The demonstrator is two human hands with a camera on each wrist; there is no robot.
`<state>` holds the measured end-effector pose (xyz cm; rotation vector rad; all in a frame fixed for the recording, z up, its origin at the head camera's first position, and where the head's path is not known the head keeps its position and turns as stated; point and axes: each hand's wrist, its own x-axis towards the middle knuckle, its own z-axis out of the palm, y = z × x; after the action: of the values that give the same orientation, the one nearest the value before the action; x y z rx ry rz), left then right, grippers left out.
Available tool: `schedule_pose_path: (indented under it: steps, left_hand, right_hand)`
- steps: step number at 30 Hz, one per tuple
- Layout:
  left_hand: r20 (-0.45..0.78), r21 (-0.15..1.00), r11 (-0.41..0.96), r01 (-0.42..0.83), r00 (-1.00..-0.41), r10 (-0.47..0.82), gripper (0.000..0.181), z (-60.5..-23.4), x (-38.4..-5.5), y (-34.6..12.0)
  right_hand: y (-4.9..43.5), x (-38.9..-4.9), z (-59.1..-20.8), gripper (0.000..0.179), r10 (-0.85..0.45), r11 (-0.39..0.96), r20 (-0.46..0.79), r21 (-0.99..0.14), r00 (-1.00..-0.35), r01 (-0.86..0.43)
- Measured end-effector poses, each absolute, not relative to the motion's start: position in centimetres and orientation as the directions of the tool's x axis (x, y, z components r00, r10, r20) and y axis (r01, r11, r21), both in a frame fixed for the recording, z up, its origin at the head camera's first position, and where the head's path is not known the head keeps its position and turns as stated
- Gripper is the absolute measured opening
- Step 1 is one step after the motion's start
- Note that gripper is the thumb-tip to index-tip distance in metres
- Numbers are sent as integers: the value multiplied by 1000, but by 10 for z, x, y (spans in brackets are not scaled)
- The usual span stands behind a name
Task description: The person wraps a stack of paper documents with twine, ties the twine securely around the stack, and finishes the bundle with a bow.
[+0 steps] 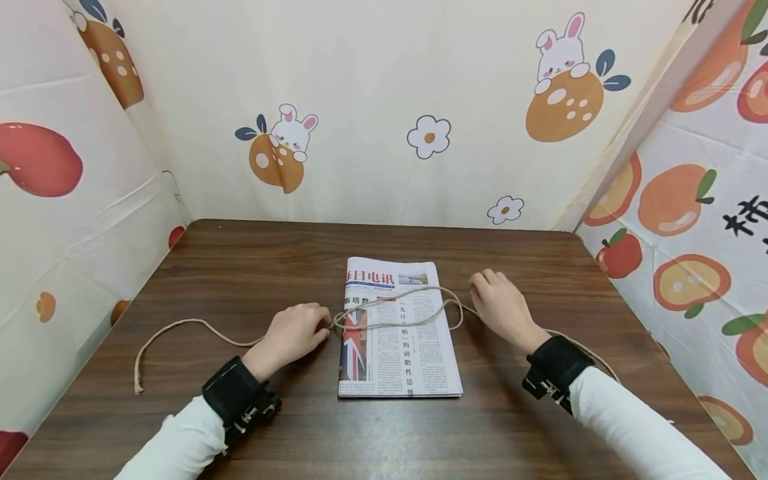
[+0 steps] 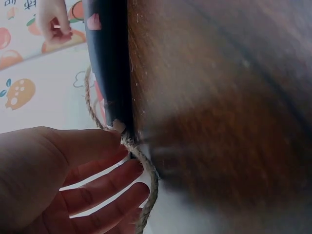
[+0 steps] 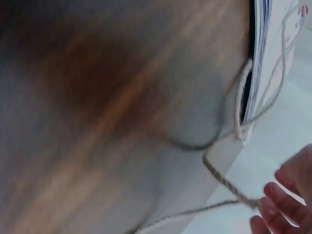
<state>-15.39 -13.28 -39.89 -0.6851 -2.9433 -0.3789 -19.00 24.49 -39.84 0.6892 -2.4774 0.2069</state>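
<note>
A folded newspaper lies flat on the table, with a thin twine rope looped loosely across its upper half. At the paper's left edge, my left hand pinches the rope between thumb and fingers. In the left wrist view that hand's thumb presses on the rope beside the paper's dark edge. To the right of the paper, my right hand is raised a little and its curled fingertips hold the rope. The right wrist view shows the rope meeting those fingers.
One rope end lies on the table at the left; the other length runs under my right forearm. The brown wooden table is bordered by printed cloth at the back and sides. A black camera strap wraps each wrist.
</note>
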Motion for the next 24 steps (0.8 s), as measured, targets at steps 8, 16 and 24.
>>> schedule_pose_path:
  steps: [8,16,24]
  left_hand:
    - [133,240,872,427,-904,406,9,-400,-157,-129]
    - [119,251,872,421,-907,403,10,-401,-160,-124]
    - [116,228,880,416,-909,400,16,-402,-159,-124]
  right_hand:
    - [237,-184,-414,20,-492,850,408,33,-769,-526]
    - [237,-187,-420,19,-484,864,344,44,-805,-501]
    - [244,-189,-420,14,-455,885,294,49,-840,-463]
